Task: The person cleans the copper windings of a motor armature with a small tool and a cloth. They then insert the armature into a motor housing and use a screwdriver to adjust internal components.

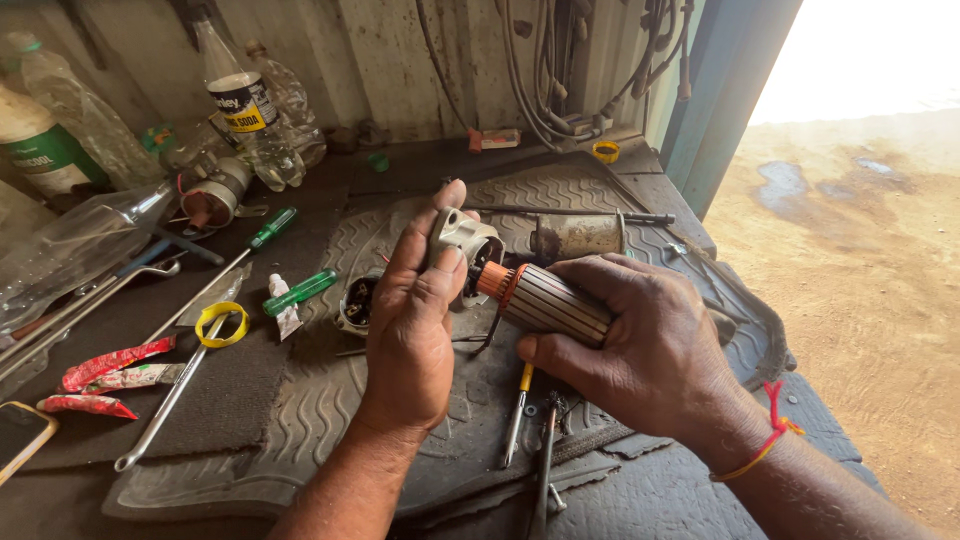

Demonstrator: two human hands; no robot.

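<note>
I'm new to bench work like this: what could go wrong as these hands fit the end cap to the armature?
The left hand holds the grey end cap with fingertips only; it might slip. The armature in the right hand could drop onto the screwdrivers below it. Its copper end might be scraped.

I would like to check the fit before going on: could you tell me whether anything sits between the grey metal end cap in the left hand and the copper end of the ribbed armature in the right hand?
Nothing visible does. The left hand holds the grey metal end cap right against the ribbed cylindrical armature gripped by the right hand.
</note>
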